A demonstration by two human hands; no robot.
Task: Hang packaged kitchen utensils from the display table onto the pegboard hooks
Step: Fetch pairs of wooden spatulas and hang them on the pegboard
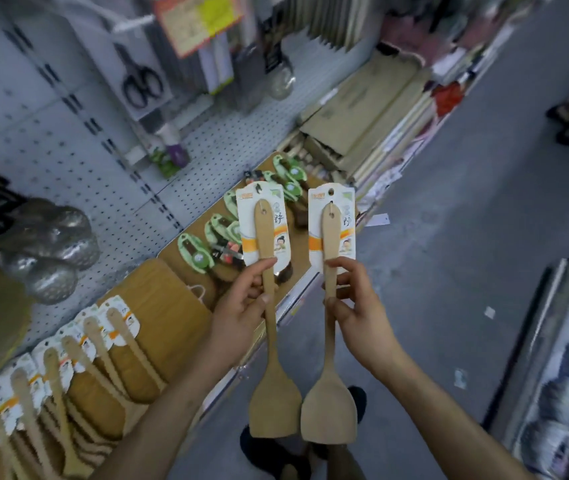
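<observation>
Left hand (pixel 241 303) grips left spatula (pixel 274 410) by its handle. Right hand (pixel 355 303) grips right spatula (pixel 328 417) the same way. Both are carded, blades down, side by side, held just off the table's (pixel 172 252) aisle edge, over the floor. On the table's near end: spatula row (pixel 68 358) lying on boards (pixel 158 299). Farther along the table: green peelers (pixel 206 244). Behind the table: pegboard (pixel 68 161) with ladles (pixel 51 244) and scissors (pixel 142 84) hanging.

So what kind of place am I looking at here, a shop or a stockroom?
Most likely a shop's kitchenware aisle: a white pegboard wall with packaged scissors hanging on it, a row of carded wooden spatulas laid out below, and the left hand and right hand each holding one more.
</observation>
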